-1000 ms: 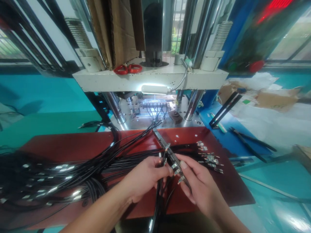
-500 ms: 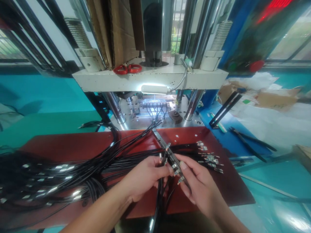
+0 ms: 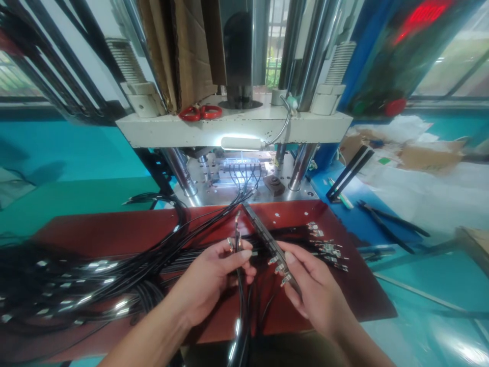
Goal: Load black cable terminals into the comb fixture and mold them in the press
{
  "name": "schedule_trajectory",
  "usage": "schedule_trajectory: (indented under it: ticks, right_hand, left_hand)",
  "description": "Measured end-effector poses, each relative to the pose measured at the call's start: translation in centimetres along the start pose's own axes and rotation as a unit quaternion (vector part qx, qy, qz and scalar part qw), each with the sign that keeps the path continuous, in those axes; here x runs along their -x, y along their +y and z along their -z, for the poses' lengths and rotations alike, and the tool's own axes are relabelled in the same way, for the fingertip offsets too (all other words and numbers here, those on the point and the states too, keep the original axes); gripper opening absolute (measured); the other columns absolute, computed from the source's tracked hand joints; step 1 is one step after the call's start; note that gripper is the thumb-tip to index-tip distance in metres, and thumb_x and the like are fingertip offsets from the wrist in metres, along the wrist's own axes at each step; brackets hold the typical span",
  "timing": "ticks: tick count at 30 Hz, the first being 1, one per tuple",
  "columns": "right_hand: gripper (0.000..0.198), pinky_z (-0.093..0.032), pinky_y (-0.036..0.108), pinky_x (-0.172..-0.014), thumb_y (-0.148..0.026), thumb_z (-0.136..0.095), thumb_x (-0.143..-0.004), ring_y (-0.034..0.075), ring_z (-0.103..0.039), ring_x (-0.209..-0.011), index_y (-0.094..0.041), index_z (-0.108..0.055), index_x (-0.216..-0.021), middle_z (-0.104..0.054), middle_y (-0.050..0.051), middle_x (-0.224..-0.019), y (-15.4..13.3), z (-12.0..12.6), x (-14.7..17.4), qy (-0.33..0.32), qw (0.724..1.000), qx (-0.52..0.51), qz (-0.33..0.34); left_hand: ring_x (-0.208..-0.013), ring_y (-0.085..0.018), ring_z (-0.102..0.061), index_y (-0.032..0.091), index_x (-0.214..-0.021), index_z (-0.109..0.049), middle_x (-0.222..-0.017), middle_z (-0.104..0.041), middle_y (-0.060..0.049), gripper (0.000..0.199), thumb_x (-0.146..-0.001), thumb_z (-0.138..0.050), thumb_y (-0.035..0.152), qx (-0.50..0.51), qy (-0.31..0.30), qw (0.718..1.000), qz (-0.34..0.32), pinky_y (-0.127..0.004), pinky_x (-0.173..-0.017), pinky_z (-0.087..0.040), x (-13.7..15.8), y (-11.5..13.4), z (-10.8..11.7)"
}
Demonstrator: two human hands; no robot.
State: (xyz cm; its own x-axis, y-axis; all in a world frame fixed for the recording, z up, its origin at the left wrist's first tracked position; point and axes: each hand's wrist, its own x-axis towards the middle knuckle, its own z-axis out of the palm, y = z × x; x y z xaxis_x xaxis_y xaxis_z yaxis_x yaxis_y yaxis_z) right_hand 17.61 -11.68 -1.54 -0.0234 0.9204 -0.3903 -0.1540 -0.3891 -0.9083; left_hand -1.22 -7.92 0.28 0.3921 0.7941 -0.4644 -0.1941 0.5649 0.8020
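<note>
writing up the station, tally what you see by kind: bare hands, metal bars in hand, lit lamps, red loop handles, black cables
Bare hands (left hand, right hand): 2
Metal bar: 1
Lit lamp: 1
Red loop handles: 2
Total: 6, without the black cables, too bunched to count

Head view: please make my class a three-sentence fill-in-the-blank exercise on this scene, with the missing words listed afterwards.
1. The hand that holds the dark bar is the person's ____ one.
2. The cables hanging from the left hand are coloured ____.
3. The looped handles on the pale beam are coloured ____.

Missing words: right; black; red.
</note>
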Motion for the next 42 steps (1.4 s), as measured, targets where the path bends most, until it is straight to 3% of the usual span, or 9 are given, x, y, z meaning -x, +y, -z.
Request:
schedule_trajectory:
  ticks: [7, 15, 20, 26, 31, 42]
  right_hand:
    - [0.052, -0.028, 0.014, -0.031, -0.057, -0.056, -0.082, 0.003, -0.034, -0.035, -0.026, -0.056, -0.123, -0.053, -0.004, -0.064, 0.0, 0.0, -0.1, 0.002, 1.000, -0.002, -0.008]
    - [0.056, -0.025, 0.013, -0.029, -0.059, -0.057, -0.081, 0.002, -0.036, -0.036, -0.024, -0.056, -0.124, -0.058, 0.000, -0.074, -0.1, 0.1, 0.0, -0.006, 1.000, -0.003, -0.018]
    - [0.053, -0.025, 0.013, -0.029, -0.057, -0.057, -0.082, 0.001, -0.036, -0.036, -0.026, -0.055, -0.125, -0.062, 0.001, -0.081, -0.3, 0.1, 0.0, -0.009, 1.000, -0.014, -0.021]
    - [0.050, -0.024, 0.013, -0.029, -0.055, -0.056, -0.084, 0.000, -0.038, -0.037, -0.027, -0.054, -0.125, -0.063, 0.005, -0.096, -0.4, 0.1, -0.1, -0.012, 1.000, -0.009, -0.024]
    - [0.052, -0.026, 0.013, -0.030, -0.055, -0.055, -0.083, 0.001, -0.037, -0.037, -0.026, -0.054, -0.126, -0.062, 0.003, -0.085, -0.2, 0.2, -0.1, -0.018, 0.999, -0.006, -0.026]
    - [0.049, -0.028, 0.014, -0.032, -0.054, -0.054, -0.085, 0.003, -0.038, -0.040, -0.027, -0.056, -0.125, -0.060, 0.001, -0.078, -0.2, 0.2, -0.1, -0.020, 1.000, 0.013, -0.015]
  left_hand:
    - [-0.082, -0.013, -0.059, 0.015, -0.105, -0.058, -0.090, -0.058, -0.004, 0.022, -0.084, -0.062, 0.019, 0.127, -0.037, 0.991, 0.012, -0.027, -0.077, -0.047, 0.2, -0.5, 0.9]
    - [-0.061, -0.007, -0.053, 0.016, -0.089, -0.056, -0.078, -0.059, -0.001, 0.020, -0.078, -0.070, 0.024, 0.071, 0.014, 0.997, 0.030, -0.017, -0.055, -0.040, -0.5, -0.8, -0.4]
    - [-0.055, -0.005, -0.047, 0.014, -0.086, -0.059, -0.072, -0.054, 0.001, 0.017, -0.080, -0.067, 0.027, 0.100, 0.041, 0.994, 0.033, -0.017, -0.051, -0.036, -0.8, -0.6, -0.9]
    - [-0.056, -0.007, -0.045, 0.013, -0.080, -0.059, -0.068, -0.053, 0.001, 0.020, -0.076, -0.070, 0.028, -0.007, 0.040, 0.999, -0.019, -0.020, -0.051, -0.036, -0.9, -0.4, -2.0]
    - [-0.052, -0.007, -0.045, 0.015, -0.081, -0.055, -0.065, -0.055, 0.002, 0.021, -0.076, -0.068, 0.031, -0.098, 0.062, 0.993, -0.035, -0.021, -0.049, -0.037, -1.4, -0.6, -2.4]
    - [-0.047, -0.008, -0.045, 0.015, -0.074, -0.055, -0.059, -0.053, 0.003, 0.019, -0.071, -0.070, 0.027, -0.143, 0.063, 0.988, -0.018, -0.019, -0.042, -0.036, -1.7, 0.0, -2.6]
